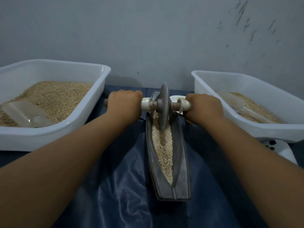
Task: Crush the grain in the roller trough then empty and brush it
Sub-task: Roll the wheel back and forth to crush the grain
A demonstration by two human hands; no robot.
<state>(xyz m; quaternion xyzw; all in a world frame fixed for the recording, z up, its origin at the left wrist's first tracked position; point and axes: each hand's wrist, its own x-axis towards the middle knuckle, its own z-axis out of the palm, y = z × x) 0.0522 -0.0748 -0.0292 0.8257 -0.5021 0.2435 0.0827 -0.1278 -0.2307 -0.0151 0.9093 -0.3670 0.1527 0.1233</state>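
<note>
Head view: left hand and right hand grip the axle, wheel at the far end of the trough, which runs lengthwise toward the person

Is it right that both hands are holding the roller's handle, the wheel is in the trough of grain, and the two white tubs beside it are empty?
Not quite. The head view shows both the left tub and the right tub holding grain, each with a clear scoop. The rest is right: the left hand and right hand grip the handle, and the wheel sits in the trough.
</note>
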